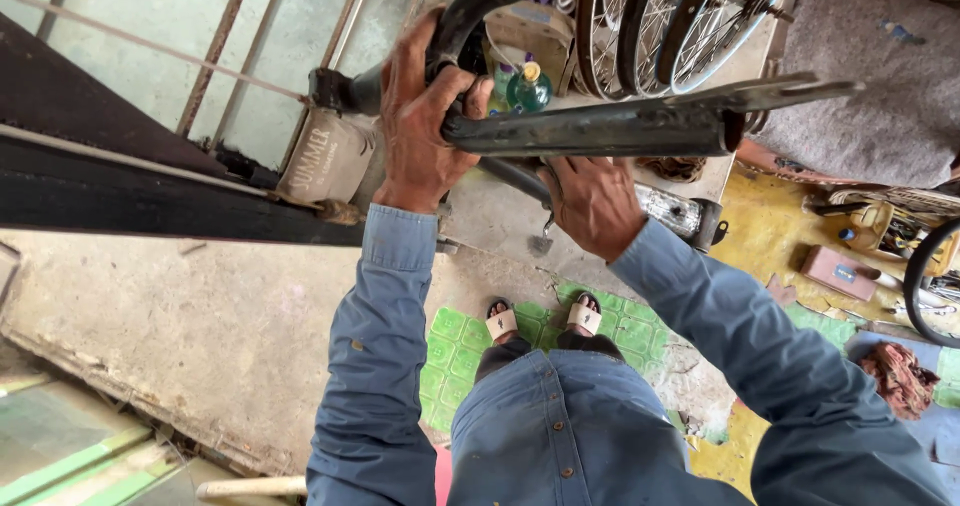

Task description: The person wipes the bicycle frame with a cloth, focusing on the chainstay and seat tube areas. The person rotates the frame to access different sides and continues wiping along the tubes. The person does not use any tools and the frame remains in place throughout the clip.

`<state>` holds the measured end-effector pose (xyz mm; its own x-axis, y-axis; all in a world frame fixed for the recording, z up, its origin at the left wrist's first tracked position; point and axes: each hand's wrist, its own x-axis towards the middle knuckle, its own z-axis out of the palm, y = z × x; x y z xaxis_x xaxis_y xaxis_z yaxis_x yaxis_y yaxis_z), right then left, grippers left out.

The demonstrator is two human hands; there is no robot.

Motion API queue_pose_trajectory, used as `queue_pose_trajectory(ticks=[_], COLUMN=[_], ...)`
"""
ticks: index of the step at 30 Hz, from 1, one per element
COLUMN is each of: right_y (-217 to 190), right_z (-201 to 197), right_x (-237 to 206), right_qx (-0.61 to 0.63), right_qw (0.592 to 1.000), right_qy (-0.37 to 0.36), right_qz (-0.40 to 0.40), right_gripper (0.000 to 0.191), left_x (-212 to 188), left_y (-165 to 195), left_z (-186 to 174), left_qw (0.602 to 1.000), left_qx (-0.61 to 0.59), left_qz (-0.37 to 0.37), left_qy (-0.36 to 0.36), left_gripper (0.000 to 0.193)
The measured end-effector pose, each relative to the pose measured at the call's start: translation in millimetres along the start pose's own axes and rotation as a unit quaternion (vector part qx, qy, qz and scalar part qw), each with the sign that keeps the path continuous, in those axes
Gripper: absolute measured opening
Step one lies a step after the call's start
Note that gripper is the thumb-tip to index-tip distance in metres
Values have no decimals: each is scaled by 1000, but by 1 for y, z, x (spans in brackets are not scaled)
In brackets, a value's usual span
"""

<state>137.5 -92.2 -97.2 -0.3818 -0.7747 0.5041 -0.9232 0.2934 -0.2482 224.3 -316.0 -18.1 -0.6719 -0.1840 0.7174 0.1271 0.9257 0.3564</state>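
**Both hands on the dark bicycle frame**

The bicycle frame (600,126) is the largest thing here. It is dark and worn, held up in front of the person at chest height, above the concrete floor (200,316). One thick tube runs to the right, and a curved tube rises toward the top of the view. Behind it stand several spoked wheels (660,16), close together.

The left hand (425,116) is wrapped over the joint where the tubes meet; its grip is pressed together around the metal, the thumb lying on the thick tube. The right hand (592,204) is lower, closed on a thinner tube under the thick one; its fingers are mostly hidden, so how tightly it holds I cannot tell exactly.

In my judgement, the frame stays steady best if the left hand carries the weight at the joint and the right hand only guides. The feet in pale sandals (543,319) stand on a green mat (450,351), directly below the frame, so a slip could hit them.

A small green bottle (528,88) stands just behind the frame.
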Motion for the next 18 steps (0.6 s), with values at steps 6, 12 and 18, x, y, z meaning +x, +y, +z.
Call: queue_pose_trajectory(ticks=[6,12,18], right_y=[-4,-21,-15], right_z=[3,-15,-12], right_x=[18,25,32], right_qx=[59,-30,100], right_qw=[997,997,994], right_qy=[-50,66,-40], right_qz=[10,-39,8], right_gripper=[24,24,19], left_x=[1,0,2], left_y=[-6,-3,1], left_z=[3,0,-2], left_qw=[1000,1000,1000], left_qx=[7,-19,-3], left_qz=[7,8,7], left_qy=[-2,2,-1], left_gripper=[20,22,21])
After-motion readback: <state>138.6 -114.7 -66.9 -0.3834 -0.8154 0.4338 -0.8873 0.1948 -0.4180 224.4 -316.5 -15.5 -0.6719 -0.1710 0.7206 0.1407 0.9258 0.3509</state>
